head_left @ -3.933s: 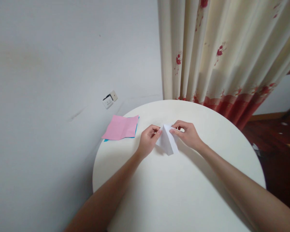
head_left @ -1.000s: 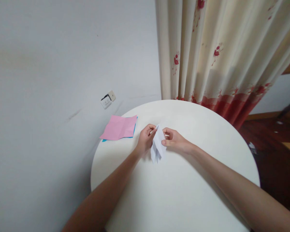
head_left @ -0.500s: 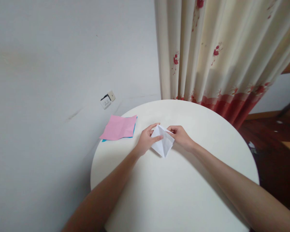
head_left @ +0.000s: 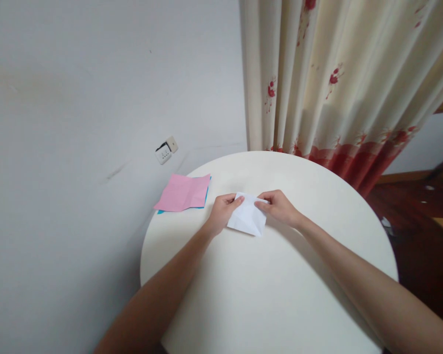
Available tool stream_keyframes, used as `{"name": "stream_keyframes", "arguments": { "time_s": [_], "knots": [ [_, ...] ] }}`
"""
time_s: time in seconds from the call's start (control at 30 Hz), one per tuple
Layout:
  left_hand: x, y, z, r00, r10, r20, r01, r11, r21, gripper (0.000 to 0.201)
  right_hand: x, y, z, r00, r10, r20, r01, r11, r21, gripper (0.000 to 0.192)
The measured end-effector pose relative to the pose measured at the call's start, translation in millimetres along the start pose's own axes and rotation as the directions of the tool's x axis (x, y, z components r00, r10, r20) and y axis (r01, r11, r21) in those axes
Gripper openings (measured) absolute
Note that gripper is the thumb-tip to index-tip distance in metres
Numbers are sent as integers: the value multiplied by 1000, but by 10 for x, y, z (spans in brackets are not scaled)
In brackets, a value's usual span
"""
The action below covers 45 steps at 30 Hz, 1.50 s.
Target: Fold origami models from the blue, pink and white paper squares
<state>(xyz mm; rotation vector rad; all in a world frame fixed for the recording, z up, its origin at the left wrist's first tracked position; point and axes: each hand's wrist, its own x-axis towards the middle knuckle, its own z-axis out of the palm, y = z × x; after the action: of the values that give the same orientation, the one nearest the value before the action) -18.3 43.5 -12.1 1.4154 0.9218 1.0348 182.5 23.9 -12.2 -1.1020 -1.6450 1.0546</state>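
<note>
Between my two hands is a folded white sheet of paper (head_left: pixel 248 216), roughly square, with crease lines across its face. My left hand (head_left: pixel 223 210) pinches its upper left edge, thumb on top and the other fingers behind. At the upper right corner, my right hand (head_left: pixel 276 205) grips the paper with the thumb on its face; the fingers underneath are partly hidden. The paper is held just over the white round table (head_left: pixel 221 290); whether its lower edge touches the tabletop I cannot tell.
A creased pink sheet (head_left: pixel 184 192) lies on a blue sheet (head_left: pixel 206 196) at the table's left edge. Behind stands a wall with a socket (head_left: pixel 164 154). A cream curtain with red flowers (head_left: pixel 317 88) hangs beyond the table's far right side.
The white paper has turned from a diamond with a raised centre fold to a flatter, squarer shape. My left thumb has moved up towards its top edge. The view has shifted slightly.
</note>
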Motion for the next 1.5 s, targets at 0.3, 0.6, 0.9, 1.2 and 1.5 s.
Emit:
{"name": "stream_keyframes", "arguments": {
  "time_s": [0.3,0.6,0.9,1.2,1.5],
  "knots": [
    [-16,6,5,994,68,-80,-66,997,35,33,-14,-11,-4,996,-80,29,82,995,-58,25],
    [-9,34,9,974,146,-176,-141,989,38,34,-38,-56,-1,993,-95,70,100,992,-73,24],
    [3,-67,-6,990,-142,26,139,986,87,43,35,54,4,988,-48,-150,41,998,-50,23],
    [23,-150,63,968,-6,-252,6,1000,2,45,-45,18,304,936,347,-51,-284,835,472,35],
    [-22,-60,100,992,-105,-69,99,991,-93,48,-22,38,294,934,222,-279,-156,958,242,33]
  ]
}}
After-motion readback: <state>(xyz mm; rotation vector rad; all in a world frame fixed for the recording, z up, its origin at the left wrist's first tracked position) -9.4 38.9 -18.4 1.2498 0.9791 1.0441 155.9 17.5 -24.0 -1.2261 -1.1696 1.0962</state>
